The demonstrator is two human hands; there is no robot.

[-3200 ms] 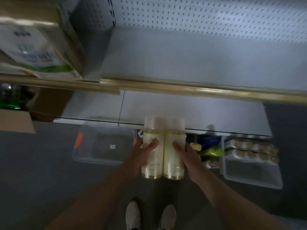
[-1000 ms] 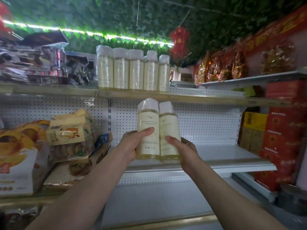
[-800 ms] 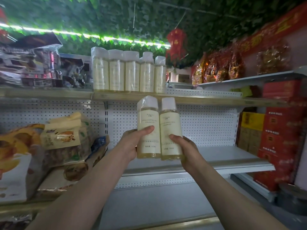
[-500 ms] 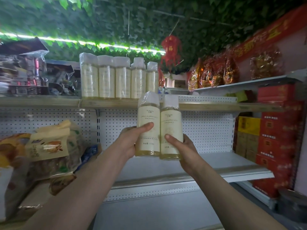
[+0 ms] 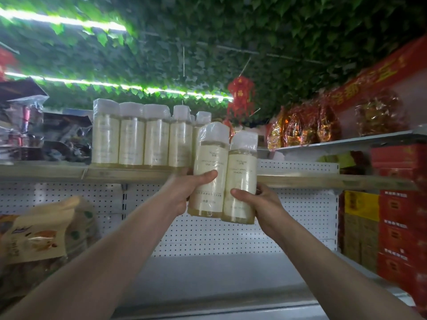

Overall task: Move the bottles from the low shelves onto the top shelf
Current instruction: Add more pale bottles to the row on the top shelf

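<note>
two pale yellow bottles are held up side by side, touching along their flanks, in front of the top shelf's front lip [image 5: 129, 173]. the left hand [image 5: 184, 189] wraps the left bottle [image 5: 210, 167], thumb laid across its label and the other fingers hidden behind it. the right hand [image 5: 258, 202] wraps the right bottle [image 5: 241, 174], thumb on the lower part of the label. both bottles wear white caps under clear shrink film and lean a little toward one o'clock; their caps stand above the shelf lip while their bases hang below it, so neither rests on the board.

on the top shelf a row of like bottles [image 5: 138, 137] stands upright from about ten o'clock to just behind the left held bottle, packed shoulder to shoulder at the shelf's front edge. the last one in that row is partly covered by the held pair. to the right of the row, toward two o'clock, the shelf board [image 5: 300, 166] shows bare surface up to the red and gold wrapped packs [image 5: 302, 128] on the neighbouring shelf.

below the lip, white pegboard [image 5: 231, 232] backs an open bay, and the lower shelf [image 5: 219, 276] at six o'clock shows a broad bare surface. snack bags [image 5: 39, 239] crowd eight o'clock; red cartons [image 5: 402, 215] stack at four o'clock. wrapped packages [image 5: 20, 128] sit at nine o'clock on the top level. a red hanging ornament [image 5: 240, 93] dangles from the leaf-covered ceiling [image 5: 231, 31] at twelve.
</note>
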